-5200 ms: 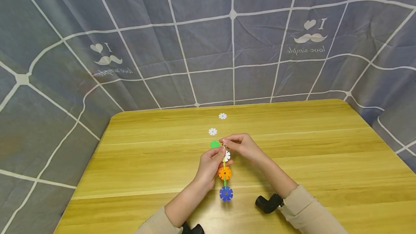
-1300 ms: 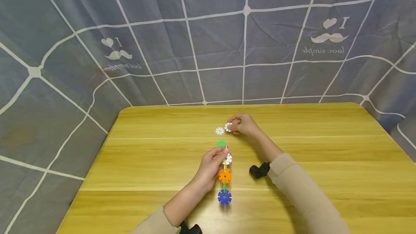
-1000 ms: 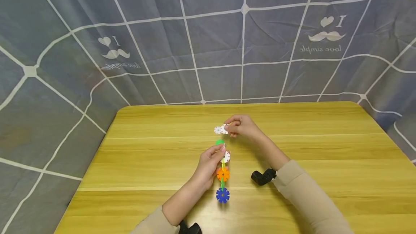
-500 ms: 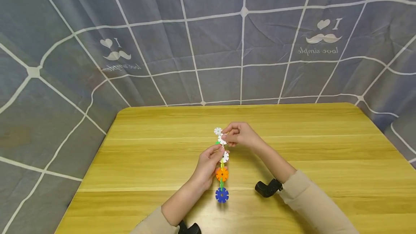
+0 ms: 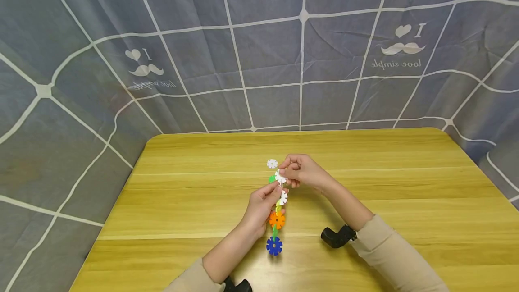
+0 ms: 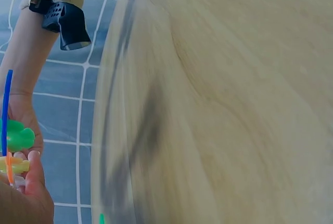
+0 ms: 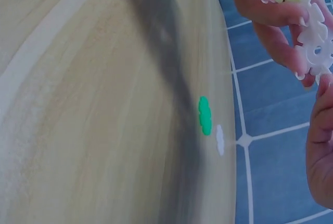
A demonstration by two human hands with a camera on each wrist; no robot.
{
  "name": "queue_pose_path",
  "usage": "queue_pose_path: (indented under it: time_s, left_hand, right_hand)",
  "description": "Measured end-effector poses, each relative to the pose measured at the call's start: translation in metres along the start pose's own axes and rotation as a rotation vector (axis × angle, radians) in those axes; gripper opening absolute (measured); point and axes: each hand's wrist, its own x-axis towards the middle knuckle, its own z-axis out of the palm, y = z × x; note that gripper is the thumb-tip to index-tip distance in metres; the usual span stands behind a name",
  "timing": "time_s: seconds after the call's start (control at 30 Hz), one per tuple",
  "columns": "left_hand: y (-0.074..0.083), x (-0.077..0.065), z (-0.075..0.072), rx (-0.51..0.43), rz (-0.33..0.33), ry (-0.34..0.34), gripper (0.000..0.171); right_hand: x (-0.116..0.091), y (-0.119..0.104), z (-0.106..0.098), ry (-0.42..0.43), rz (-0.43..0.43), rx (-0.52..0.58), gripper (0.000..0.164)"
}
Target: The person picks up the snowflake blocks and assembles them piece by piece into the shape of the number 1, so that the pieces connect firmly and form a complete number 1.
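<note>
My left hand (image 5: 259,206) pinches the upper part of a chain of notched snowflake discs. Down the chain come a white disc (image 5: 284,198), a yellow disc (image 5: 278,207), an orange disc (image 5: 277,220), a green disc (image 6: 21,136) and, at the bottom, a blue disc (image 5: 274,246). Just above, my right hand (image 5: 305,173) pinches another white disc (image 5: 280,176) between thumb and fingers. That disc meets the chain's top, where a white disc stands edge-on, partly covered by my left fingertips. Whether their notches interlock, I cannot tell.
Beyond the hands, a loose white disc (image 5: 272,163) and a loose green disc (image 5: 272,179) lie on the wooden table (image 5: 182,202). A black wrist device (image 5: 338,236) sits at the right cuff. A grey checked curtain (image 5: 267,57) surrounds the table's far side.
My right hand left the chain, picked up the farther white disc from the table and brought it back to the chain's top. My left hand kept its grip on the chain.
</note>
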Motion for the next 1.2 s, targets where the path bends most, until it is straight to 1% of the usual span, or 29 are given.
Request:
queue_pose_path:
  time_s: [0.13,0.3,0.4,0.57,0.7,0.97,1.2]
  left_hand:
    - [0.000,-0.001,0.004,-0.018,0.007,0.015,0.040]
    - [0.001,-0.002,0.008,-0.057,0.016,0.055,0.040]
    - [0.002,-0.002,0.008,-0.059,0.022,0.069,0.040]
    - [0.000,-0.001,0.007,-0.090,0.030,0.056,0.038]
    - [-0.001,0.001,0.006,-0.106,0.037,0.055,0.038]
    - [0.001,0.003,0.005,-0.097,0.022,0.072,0.040]
    - [0.005,0.005,0.004,-0.139,0.010,0.063,0.038]
  right_hand:
    - [0.001,0.000,0.000,-0.021,0.006,0.009,0.009]
    - [-0.001,0.000,0.002,-0.015,-0.003,0.006,0.009]
    - [-0.002,0.001,0.004,-0.007,-0.004,0.013,0.010]
    - [-0.005,0.001,0.004,-0.003,-0.011,0.025,0.013]
    - [-0.008,0.003,0.002,-0.018,-0.023,0.036,0.017]
    - [-0.008,0.009,-0.002,-0.055,-0.011,0.105,0.029]
    - [-0.007,0.012,-0.002,-0.036,-0.005,0.107,0.029]
